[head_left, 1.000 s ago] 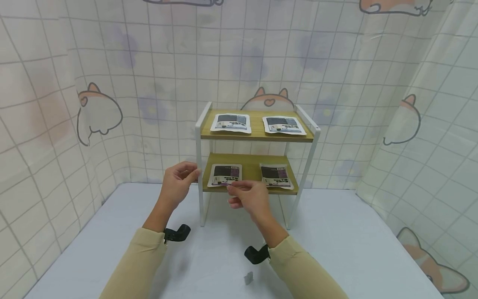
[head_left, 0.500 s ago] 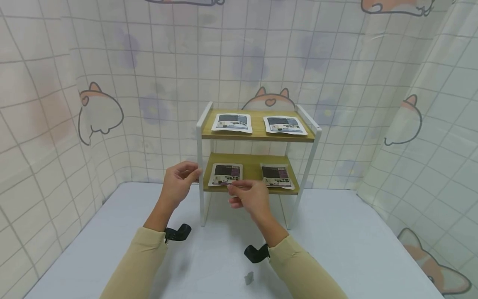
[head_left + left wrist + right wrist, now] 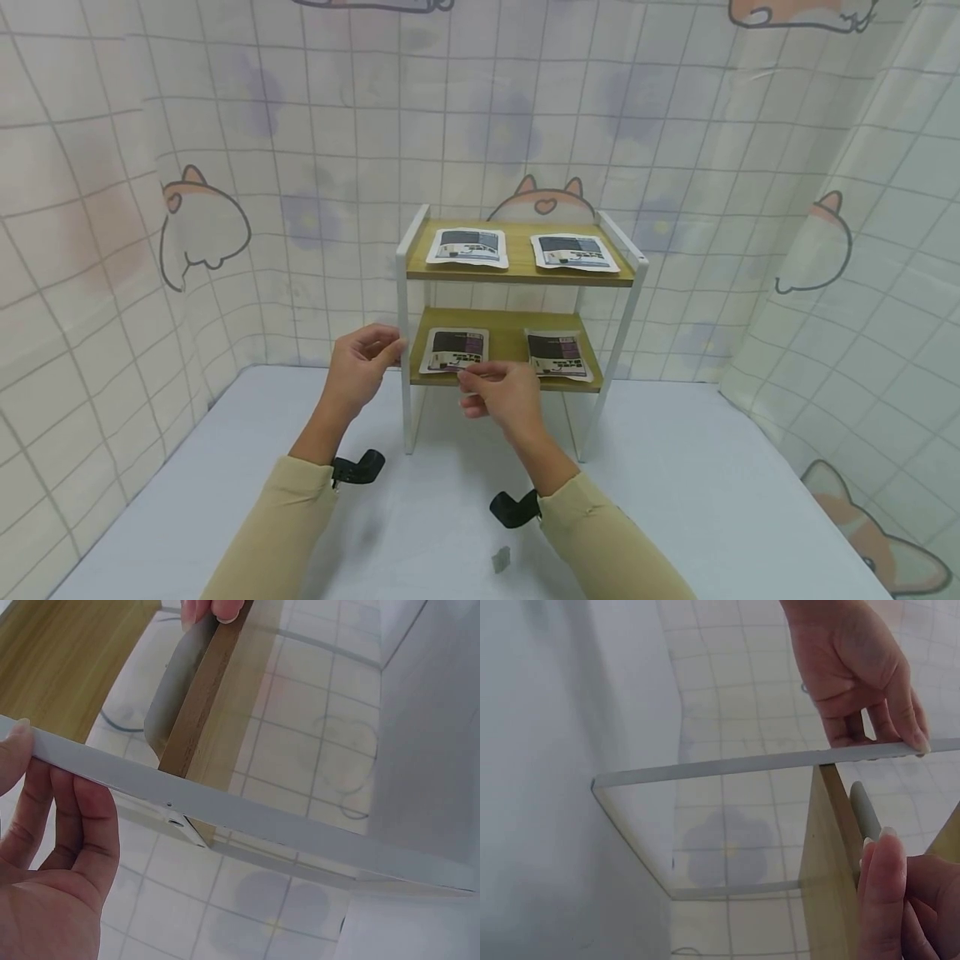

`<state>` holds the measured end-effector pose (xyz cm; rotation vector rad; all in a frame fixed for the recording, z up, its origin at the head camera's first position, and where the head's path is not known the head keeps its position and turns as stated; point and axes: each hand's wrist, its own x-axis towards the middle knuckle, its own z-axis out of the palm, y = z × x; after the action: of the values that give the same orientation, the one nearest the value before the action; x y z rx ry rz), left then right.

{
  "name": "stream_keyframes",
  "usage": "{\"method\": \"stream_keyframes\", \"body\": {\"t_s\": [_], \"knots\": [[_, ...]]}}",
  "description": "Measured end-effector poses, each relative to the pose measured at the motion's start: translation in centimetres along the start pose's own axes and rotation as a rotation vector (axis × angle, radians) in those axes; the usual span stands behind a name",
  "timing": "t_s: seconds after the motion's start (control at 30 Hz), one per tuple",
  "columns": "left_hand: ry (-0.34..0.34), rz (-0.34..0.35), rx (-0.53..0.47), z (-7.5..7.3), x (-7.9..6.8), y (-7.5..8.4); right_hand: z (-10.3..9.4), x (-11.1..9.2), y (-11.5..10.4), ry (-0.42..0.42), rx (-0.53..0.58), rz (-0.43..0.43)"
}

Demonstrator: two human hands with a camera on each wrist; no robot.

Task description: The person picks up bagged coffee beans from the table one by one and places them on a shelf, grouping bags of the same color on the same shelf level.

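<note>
My left hand point(image 3: 358, 365) grips the white left front post point(image 3: 407, 408) of a two-tier rack, thumb on one side and fingers on the other in the left wrist view. At the front edge of the lower shelf point(image 3: 504, 329), my right hand point(image 3: 510, 402) pinches the near edge of a flat sachet point(image 3: 454, 345) with dark and purple print. That sachet lies on the left half of the shelf; in the left wrist view its edge point(image 3: 171, 697) overhangs the board slightly. A similar sachet point(image 3: 557, 353) lies on the right, partly behind my right hand.
Two white sachets with blue print, one left point(image 3: 468, 247) and one right point(image 3: 574, 252), lie on the upper shelf point(image 3: 521, 258). The rack stands on a white tabletop point(image 3: 675, 483) before a gridded curtain point(image 3: 360, 125). A small grey scrap point(image 3: 501, 559) lies near the front.
Both hands keep their places on the post and the sachet. The whole view shifts very slightly; the sachets stay where they were on the shelves.
</note>
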<state>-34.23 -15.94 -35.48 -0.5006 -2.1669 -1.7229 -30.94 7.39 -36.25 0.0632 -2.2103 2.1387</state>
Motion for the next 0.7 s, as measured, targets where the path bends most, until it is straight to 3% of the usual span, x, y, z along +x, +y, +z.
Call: {"method": "stream_keyframes", "body": {"t_s": [0.37, 0.7], "knots": [[-0.010, 0.014, 0.002, 0.01, 0.00, -0.24, 0.16, -0.05, -0.13, 0.012, 0.001, -0.016], [0.016, -0.013, -0.002, 0.15, -0.12, -0.32, 0.25, -0.28, -0.27, 0.014, 0.017, -0.022]]}}
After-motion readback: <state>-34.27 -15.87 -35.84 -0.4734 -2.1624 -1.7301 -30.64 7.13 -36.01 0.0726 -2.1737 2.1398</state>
